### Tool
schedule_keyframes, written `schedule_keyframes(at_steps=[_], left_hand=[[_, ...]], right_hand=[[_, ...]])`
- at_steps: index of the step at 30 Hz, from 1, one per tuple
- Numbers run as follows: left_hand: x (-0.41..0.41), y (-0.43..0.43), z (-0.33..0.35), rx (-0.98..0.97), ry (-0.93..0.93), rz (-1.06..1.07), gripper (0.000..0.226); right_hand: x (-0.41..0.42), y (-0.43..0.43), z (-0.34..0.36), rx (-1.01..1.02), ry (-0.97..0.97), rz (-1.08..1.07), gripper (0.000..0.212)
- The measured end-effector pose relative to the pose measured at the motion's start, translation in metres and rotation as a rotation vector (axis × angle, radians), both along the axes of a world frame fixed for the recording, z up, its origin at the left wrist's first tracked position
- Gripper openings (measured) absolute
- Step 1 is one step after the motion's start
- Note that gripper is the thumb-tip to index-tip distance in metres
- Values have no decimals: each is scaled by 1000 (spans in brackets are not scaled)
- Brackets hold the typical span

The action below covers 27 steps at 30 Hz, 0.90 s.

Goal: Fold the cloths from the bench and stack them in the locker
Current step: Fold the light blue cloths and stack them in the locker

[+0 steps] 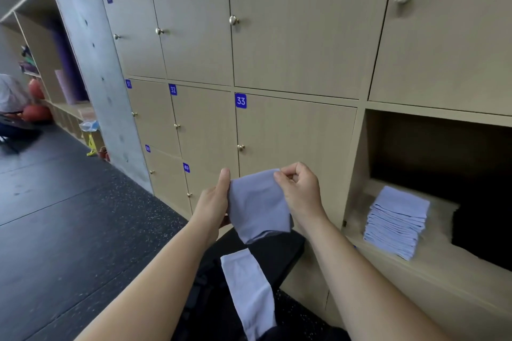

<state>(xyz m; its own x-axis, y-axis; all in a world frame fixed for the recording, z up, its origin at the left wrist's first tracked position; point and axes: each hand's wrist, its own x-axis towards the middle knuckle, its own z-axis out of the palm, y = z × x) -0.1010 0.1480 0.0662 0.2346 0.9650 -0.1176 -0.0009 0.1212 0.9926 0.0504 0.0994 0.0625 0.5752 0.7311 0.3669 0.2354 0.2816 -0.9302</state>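
- Open locker (415, 274): doorless compartment in the lower row. I give every place below from it.
- Stack of folded cloths (396, 221): pale blue, many layers, inside the open locker at its front left.
- Held cloth (257, 207): pale blue, partly folded, held up in the air to the left of the open locker, in front of door 33 (293, 133).
- Left hand (214, 202): holds the held cloth's left edge, thumb laid up along it. The fingers are hidden behind the fabric.
- Right hand (300, 191): fingers curled, pinching the top right corner.
- Bench (277, 246): black, below and left of the open locker, under both hands.
- Loose cloth (246, 285): unfolded, draped on the bench, farther from the open locker than the held cloth.
- Step in hand, as I judge it: mid-fold; the held cloth hangs uneven at its lower edge.
- Next move, as I read it: bring the edges together, then carry the held cloth right and lay it squarely on the stack, gently, since its layers sit slightly fanned. The loose cloth waits after that.
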Motion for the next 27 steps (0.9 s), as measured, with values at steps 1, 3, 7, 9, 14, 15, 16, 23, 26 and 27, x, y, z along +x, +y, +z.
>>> schedule_keyframes(at_steps=[1, 3, 7, 9, 14, 15, 16, 23, 26, 27], left_hand=[[2, 1, 0, 10, 14, -1, 52], [4, 4, -1, 40, 31, -27, 41], [8, 3, 1, 88, -65, -65, 41], [12, -1, 3, 148, -111, -53, 42], [15, 1, -2, 212, -126, 31, 35], [13, 1, -6, 224, -100, 37, 35], [12, 1, -8, 235, -72, 36, 36], [11, 8, -10, 462, 408, -146, 55], [22, 6, -18, 524, 424, -66, 51], [25, 5, -21, 525, 403, -27, 50]], right_hand=[[2, -1, 0, -1, -3, 4, 18], [5, -4, 1, -3, 12, 5, 16], [8, -14, 6, -78, 191, 158, 30], [10, -24, 8, -272, 199, 308, 36], [21, -32, -3, -423, 95, 386, 5], [24, -31, -4, -417, 101, 377, 7], [26, -32, -4, -414, 102, 374, 9], [36, -35, -3, -486, -39, 400, 19], [41, -40, -5, -413, 76, 360, 23], [42, -43, -7, -360, 165, 333, 19]])
